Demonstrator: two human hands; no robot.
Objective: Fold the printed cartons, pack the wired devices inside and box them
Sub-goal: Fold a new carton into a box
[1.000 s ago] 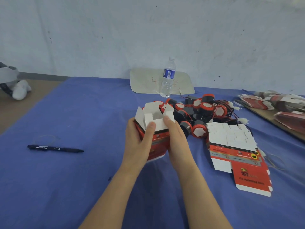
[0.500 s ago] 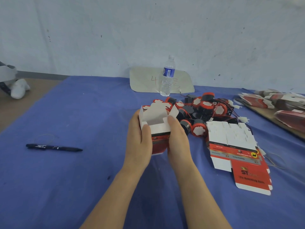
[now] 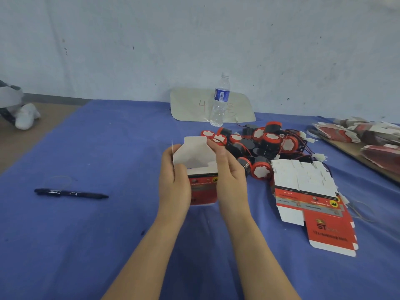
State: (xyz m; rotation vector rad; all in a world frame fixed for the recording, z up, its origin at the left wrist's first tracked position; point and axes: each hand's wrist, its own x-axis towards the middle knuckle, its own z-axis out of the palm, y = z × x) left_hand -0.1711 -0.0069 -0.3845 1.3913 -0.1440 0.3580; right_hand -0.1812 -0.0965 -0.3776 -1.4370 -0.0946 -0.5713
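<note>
Carton squared up since a second ago, top flaps now standing open; left grip and right grip clasp its sides, mid-tabletop; devices just beyond; looks ready for loading.

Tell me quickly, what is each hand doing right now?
Left hand: closed on the open-topped carton, gripping its left side.
Right hand: closed on the same carton, gripping its right side.
</note>
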